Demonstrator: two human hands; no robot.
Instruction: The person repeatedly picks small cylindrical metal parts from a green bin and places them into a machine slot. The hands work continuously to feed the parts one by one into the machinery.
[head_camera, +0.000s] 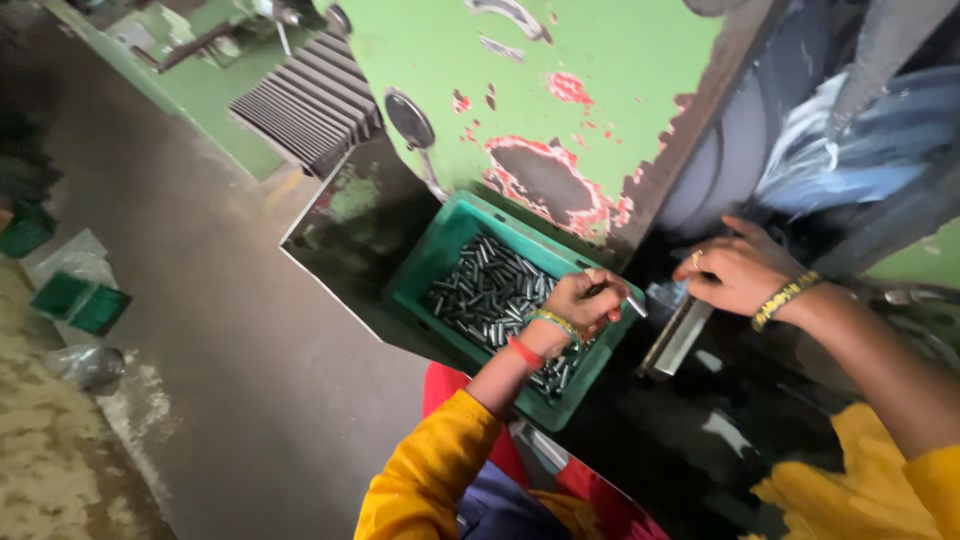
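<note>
At the left edge of the frame, a crumpled clear plastic bag (72, 258) lies on the floor, pale and see-through. Just below it sits a flat green packet (80, 302), roughly rectangular. Lower left, a small clear plastic pouch (88, 366) lies bunched and greyish. No labels, signs or screens show anywhere in the frame.
</note>
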